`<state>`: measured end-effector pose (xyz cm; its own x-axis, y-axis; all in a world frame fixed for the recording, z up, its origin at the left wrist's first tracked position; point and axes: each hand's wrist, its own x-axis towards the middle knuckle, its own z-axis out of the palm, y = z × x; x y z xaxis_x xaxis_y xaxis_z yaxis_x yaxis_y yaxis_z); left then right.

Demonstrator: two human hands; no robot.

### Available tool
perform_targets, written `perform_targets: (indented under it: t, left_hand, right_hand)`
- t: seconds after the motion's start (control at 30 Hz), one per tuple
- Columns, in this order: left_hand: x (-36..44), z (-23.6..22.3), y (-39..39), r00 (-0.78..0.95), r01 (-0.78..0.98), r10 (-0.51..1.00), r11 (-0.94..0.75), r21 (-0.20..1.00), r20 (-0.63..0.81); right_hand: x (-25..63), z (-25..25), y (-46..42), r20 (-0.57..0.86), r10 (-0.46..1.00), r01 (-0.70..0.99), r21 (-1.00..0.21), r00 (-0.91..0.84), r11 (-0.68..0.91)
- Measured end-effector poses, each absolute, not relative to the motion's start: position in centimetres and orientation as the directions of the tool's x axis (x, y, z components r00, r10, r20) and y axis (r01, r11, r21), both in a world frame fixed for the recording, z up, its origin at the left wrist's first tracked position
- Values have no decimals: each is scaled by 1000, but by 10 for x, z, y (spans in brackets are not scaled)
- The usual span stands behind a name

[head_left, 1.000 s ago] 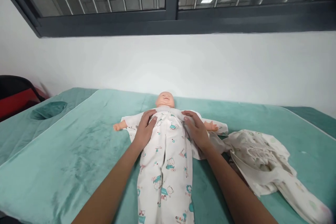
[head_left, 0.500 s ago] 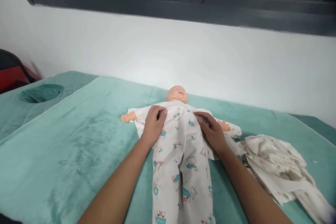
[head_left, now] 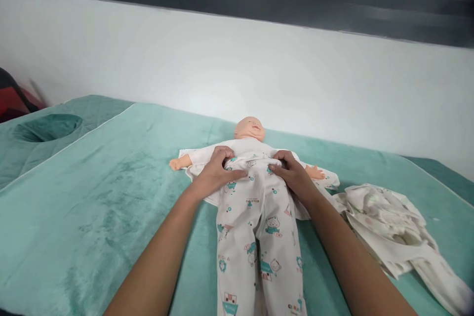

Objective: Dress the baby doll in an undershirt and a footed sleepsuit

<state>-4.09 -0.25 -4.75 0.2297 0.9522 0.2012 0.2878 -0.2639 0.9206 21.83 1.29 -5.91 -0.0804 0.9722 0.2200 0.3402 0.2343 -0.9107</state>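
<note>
A baby doll (head_left: 251, 129) lies on its back on a teal velvet bed (head_left: 111, 182), head toward the wall, arms spread. It wears a white top, and white printed pants (head_left: 259, 227) with small animal pictures cover its body and legs. My left hand (head_left: 217, 174) pinches the pants' waistband at the doll's chest on the left. My right hand (head_left: 292, 174) grips the same waistband on the right, fingers curled into the fabric.
A crumpled pile of white baby clothes (head_left: 392, 227) lies on the bed to the right of my right arm. A round face hole (head_left: 48, 126) is in the bed at far left. A white wall and dark window frame stand behind.
Both hands went from lying on the doll's chest to bunching the pants' waistband between the fingers. The camera tilted down and left a little.
</note>
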Motion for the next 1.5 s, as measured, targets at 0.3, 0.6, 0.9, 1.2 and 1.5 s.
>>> perform_targets:
  t: [0.3,0.6,0.9,1.2,1.5]
  left_hand:
    - [-46,-48,-13,357,366,887,-422,829,294]
    - [-43,-43,-20,352,402,851,-514,758,390]
    - [-46,-38,-21,368,404,899,-384,830,237]
    - [-46,-32,-27,304,375,949,-204,904,88]
    - [-47,-37,-24,320,377,947,-167,911,42]
  right_hand:
    - [219,-59,-5,276,959,57,-958,-67,280]
    - [228,-53,-23,257,945,-75,-966,-201,246]
    - [242,-59,-24,79,980,142,-984,-184,106]
    - [240,-49,-26,101,950,406,-887,-295,220]
    - [253,-37,-36,-254,832,445,-895,-492,-10]
